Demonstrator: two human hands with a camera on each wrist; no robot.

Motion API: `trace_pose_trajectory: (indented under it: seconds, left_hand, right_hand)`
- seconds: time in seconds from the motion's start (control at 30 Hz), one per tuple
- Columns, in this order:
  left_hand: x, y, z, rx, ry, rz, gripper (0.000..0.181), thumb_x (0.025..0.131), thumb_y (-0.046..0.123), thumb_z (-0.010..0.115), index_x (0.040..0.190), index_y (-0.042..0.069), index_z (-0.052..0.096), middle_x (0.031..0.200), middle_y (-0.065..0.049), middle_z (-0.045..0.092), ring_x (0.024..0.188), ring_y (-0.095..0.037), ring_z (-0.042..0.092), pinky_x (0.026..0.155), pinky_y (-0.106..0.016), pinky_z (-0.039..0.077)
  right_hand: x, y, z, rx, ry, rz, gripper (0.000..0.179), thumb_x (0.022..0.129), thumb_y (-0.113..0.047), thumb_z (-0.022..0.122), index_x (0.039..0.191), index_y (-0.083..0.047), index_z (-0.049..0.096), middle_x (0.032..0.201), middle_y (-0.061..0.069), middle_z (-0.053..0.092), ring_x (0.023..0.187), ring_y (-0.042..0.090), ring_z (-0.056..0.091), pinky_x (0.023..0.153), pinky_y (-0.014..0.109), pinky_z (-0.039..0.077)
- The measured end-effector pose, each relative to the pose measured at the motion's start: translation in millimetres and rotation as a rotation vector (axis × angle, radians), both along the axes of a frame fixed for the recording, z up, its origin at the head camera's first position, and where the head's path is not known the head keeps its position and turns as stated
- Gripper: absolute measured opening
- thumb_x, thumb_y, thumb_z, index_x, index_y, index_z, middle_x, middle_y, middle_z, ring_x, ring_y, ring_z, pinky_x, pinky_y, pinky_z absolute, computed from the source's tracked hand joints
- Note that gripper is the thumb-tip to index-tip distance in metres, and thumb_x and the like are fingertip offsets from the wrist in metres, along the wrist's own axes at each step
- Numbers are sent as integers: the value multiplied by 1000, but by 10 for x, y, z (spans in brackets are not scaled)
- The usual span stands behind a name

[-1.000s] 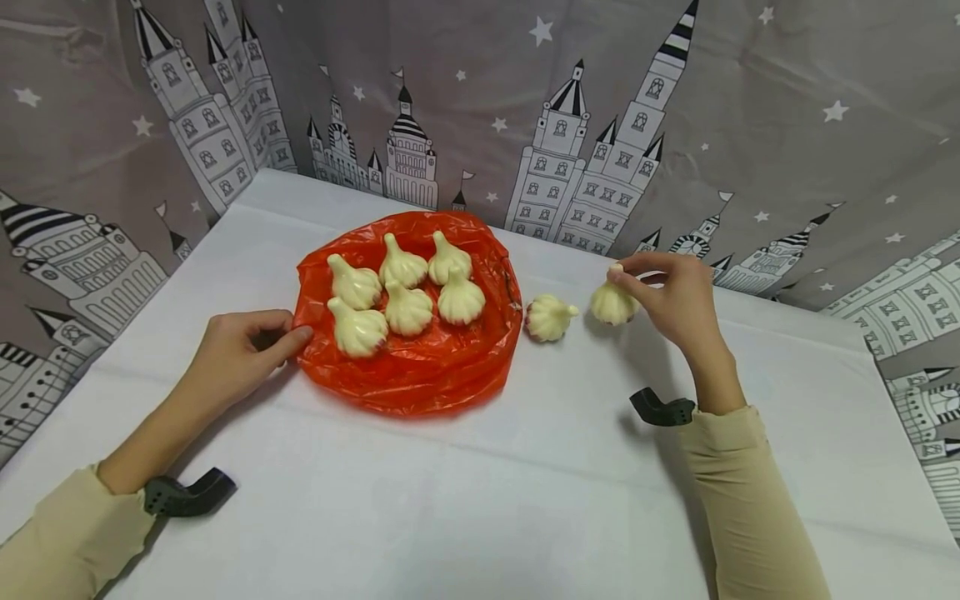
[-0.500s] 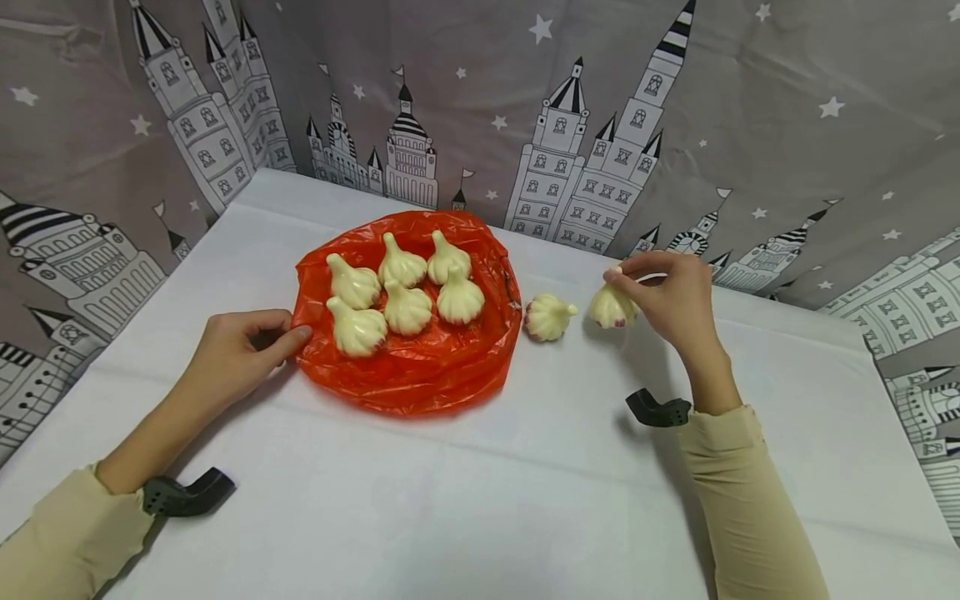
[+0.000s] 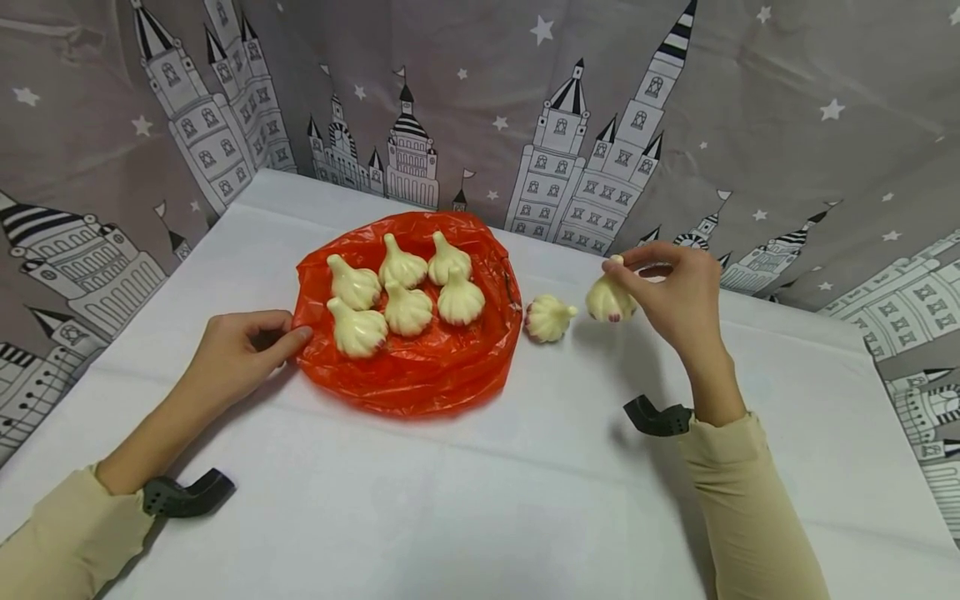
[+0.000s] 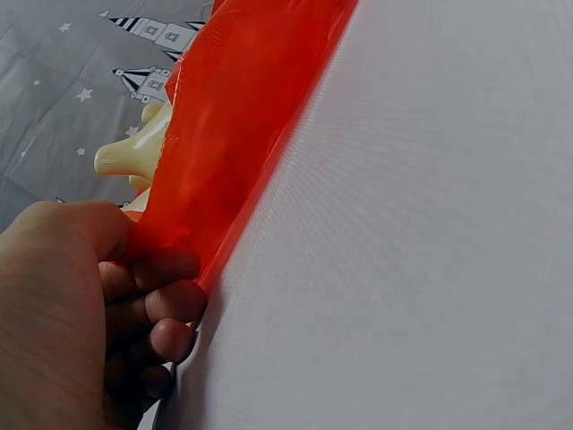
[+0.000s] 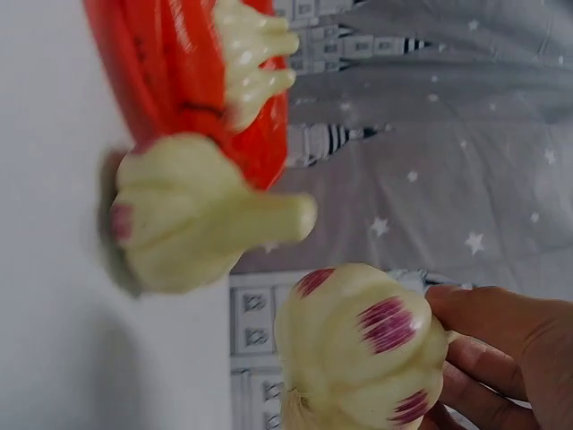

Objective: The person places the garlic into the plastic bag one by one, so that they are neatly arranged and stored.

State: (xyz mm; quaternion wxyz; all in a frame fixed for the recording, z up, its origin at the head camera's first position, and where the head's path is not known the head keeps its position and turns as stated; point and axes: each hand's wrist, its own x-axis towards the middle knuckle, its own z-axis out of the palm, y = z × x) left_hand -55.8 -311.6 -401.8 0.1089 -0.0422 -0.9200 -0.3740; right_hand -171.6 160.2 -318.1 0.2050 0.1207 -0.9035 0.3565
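My right hand (image 3: 678, 292) pinches a garlic bulb (image 3: 609, 302) by its stem, with the root end hanging down. Purple streaks mark this bulb in the right wrist view, where thumb and fingers (image 5: 488, 318) meet at its neck. Just left of it, another garlic bulb (image 3: 549, 318) lies on its side on the white table, stem pointing right. My left hand (image 3: 240, 354) grips the left edge of a red plastic bag (image 3: 420, 383) between thumb and fingers. Several garlic bulbs (image 3: 408, 310) sit in the bag's wide mouth, stems up.
The white tablecloth (image 3: 450, 517) spreads under everything. Behind the table hangs a grey cloth (image 3: 480, 100) printed with castles and stars. A dark camera mount (image 3: 187, 493) is on the left wrist, and a similar mount (image 3: 658, 417) on the right.
My right hand has raised its garlic bulb slightly and tilted it so the purple root end shows. The left hand, the bag and the other bulbs stay in place.
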Motion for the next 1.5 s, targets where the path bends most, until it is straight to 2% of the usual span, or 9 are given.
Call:
trace_pose_trajectory:
  seconds: [0.13,0.37,0.6,0.77,0.97,1.2,1.5]
  left_hand:
    - [2,-14,-7,2,2,0,11,91,21,71,82,14,70,70,1,61,70,-9,49,60,-14,41]
    - [8,-45,-14,35,23,-13,12,91,18,72,80,14,69,68,1,58,68,-9,49,58,-17,39]
    - [-2,-40,-25,50,31,-28,13,91,17,72,79,14,68,66,1,58,67,-9,49,58,-17,39]
    - [-28,-22,-32,46,39,-35,15,91,18,72,77,15,68,66,1,58,66,-9,49,59,-16,39]
    - [-48,0,-40,46,34,-49,18,91,19,71,75,15,66,65,2,58,65,-10,50,59,-17,39]
    - [-52,-2,-24,32,32,-39,21,92,20,71,72,16,64,64,2,57,65,-11,49,59,-19,37]
    - [-7,-38,-16,21,-4,-11,16,92,22,71,77,15,68,68,1,60,68,-11,50,59,-16,40]
  right_hand:
    - [46,-121,101,-31,25,24,26,79,-38,82,86,-13,78,80,0,74,76,6,66,68,18,50]
    - [106,-375,209,-61,-6,74,29,79,-39,82,90,-13,78,83,-4,73,78,6,65,76,23,51]
    - [149,-714,267,-88,-9,174,23,82,-35,80,88,-13,77,82,-4,73,81,11,67,80,31,54]
    - [192,-997,289,-103,-4,243,19,82,-30,80,87,-11,77,82,-2,74,80,10,67,78,30,55]
    - [252,-1307,256,-112,-14,288,20,82,-30,81,87,-12,76,81,-2,73,80,10,65,73,28,55]
    - [333,-1556,151,-70,-42,304,20,81,-32,82,84,-14,74,76,-6,71,76,11,61,68,25,48]
    - [412,-1778,2,-89,-75,366,19,82,-33,81,82,-15,74,74,-7,69,78,16,64,75,31,52]
